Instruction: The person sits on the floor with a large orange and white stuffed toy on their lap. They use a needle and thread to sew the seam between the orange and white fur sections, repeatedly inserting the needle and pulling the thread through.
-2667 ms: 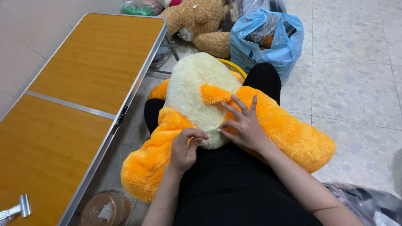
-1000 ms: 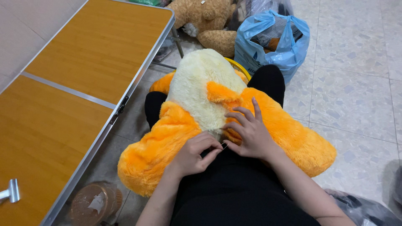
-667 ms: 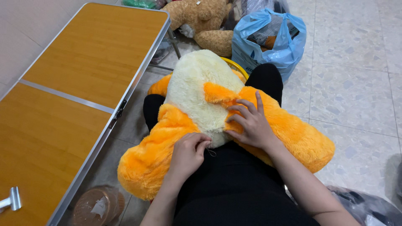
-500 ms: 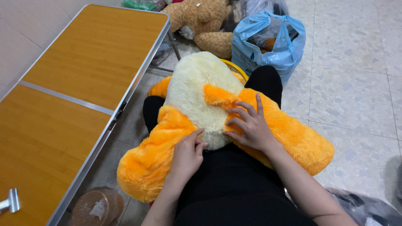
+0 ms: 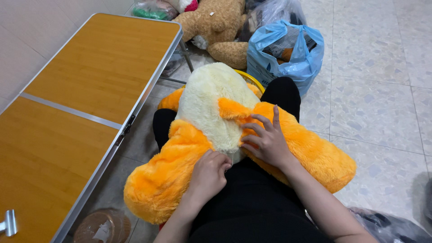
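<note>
A big orange and cream plush toy (image 5: 211, 108) lies across my lap, cream belly up, its two orange legs spread left and right. My left hand (image 5: 208, 173) is curled closed at the lower edge of the cream belly, fingertips pinched into the fur; whether it holds anything small is hidden. My right hand (image 5: 265, 139) rests flat on the plush where cream meets orange, fingers spread and pressing the fabric.
A wooden folding table (image 5: 76, 112) with a metal rim runs along my left. A brown teddy bear (image 5: 216, 27) and a blue plastic bag (image 5: 288, 49) sit ahead on the tiled floor. A round lidded container (image 5: 101, 225) stands by the table's edge.
My left hand has shifted slightly along the belly's lower edge and curled tighter. My right hand stays pressed on the plush with small finger shifts.
</note>
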A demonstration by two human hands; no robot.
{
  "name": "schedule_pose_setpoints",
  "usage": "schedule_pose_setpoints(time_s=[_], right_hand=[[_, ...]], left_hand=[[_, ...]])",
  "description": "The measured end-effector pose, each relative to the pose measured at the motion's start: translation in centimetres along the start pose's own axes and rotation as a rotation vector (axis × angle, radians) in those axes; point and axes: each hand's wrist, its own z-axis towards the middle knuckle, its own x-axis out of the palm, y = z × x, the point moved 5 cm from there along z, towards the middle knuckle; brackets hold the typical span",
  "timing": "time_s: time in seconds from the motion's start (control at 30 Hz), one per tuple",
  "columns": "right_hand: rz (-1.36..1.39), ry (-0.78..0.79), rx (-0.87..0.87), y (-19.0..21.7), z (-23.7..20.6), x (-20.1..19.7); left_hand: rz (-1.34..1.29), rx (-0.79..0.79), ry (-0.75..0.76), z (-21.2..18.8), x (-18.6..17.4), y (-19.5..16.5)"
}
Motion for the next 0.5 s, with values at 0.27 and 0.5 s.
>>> schedule_pose_setpoints(time_s=[0.27, 0.5], right_hand=[[-0.009, 0.009, -0.015, -0.5, 0.2, 0.5], [0.032, 0.018, 0.017, -1.1, -0.4, 0.5]], left_hand=[[-0.002, 0.009, 0.066, 0.1, 0.0, 0.1], [0.047, -0.262, 0.114, -0.4, -1.5, 1.4]])
